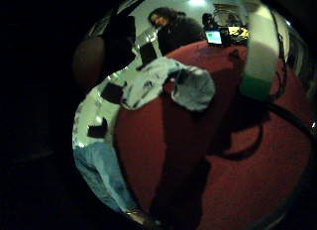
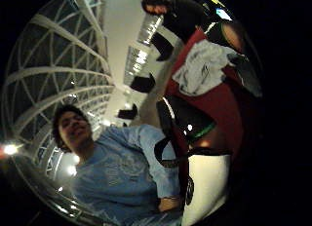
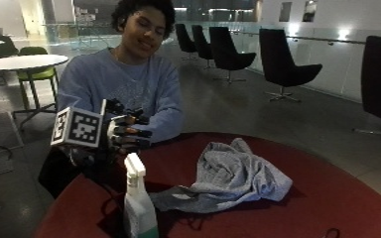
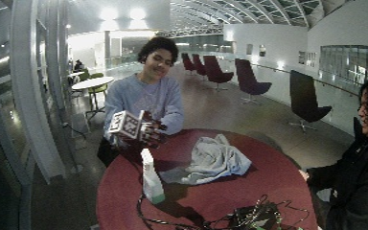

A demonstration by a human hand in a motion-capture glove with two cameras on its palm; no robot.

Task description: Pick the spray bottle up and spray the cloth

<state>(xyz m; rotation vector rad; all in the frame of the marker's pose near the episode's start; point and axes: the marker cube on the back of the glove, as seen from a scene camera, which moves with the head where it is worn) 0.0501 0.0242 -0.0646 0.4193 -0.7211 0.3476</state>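
A white spray bottle (image 3: 140, 208) with green liquid at its base stands upright near the left edge of the round red table (image 3: 322, 198). My gloved right hand (image 3: 130, 133) hovers above and just behind its nozzle, fingers loosely bent, holding nothing. A crumpled grey cloth (image 3: 233, 176) lies in the middle of the table, to the right of the bottle. The palm views show the bottle (image 1: 260, 51) (image 2: 207, 187) close by but apart from the hand, and the cloth (image 1: 163, 81) (image 2: 204, 65) lying on the red top.
A tangle of black cables and a small device (image 4: 254, 218) lies at the table's near edge, and a cable loop (image 1: 247, 150) runs beside the bottle. Black chairs (image 3: 283, 59) stand on the floor behind.
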